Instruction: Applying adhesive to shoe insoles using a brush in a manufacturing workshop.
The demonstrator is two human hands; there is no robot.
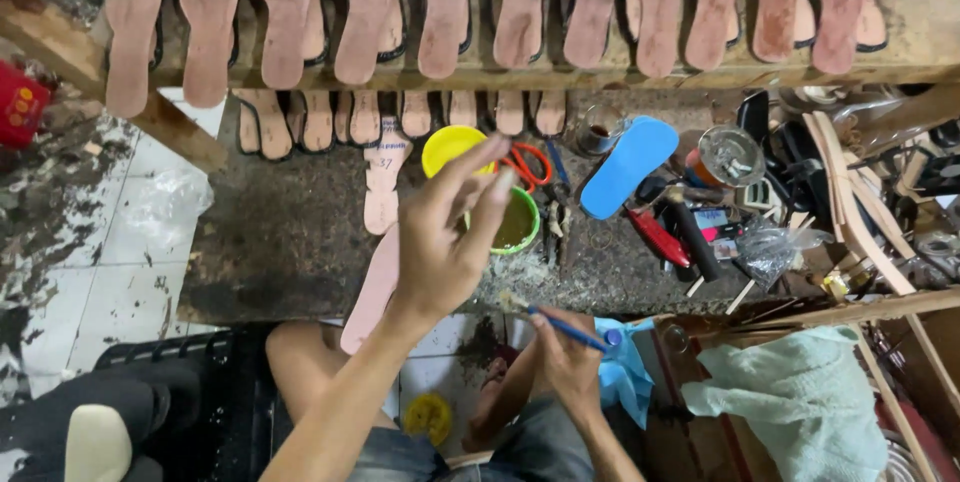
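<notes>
The left hand [440, 242] is raised, fingers spread and holding nothing, above the near edge of the dark worktop [280, 232], just in front of the green glue pot [520, 227]. The right hand [565, 352] grips a blue-handled brush [565, 327], nearer and right of it, over the knees, bristles pointing left

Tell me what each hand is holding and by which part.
The right hand grips a blue-handled brush around the middle of its handle, bristles pointing left. The left hand is raised with fingers spread and holds nothing visible.
</notes>
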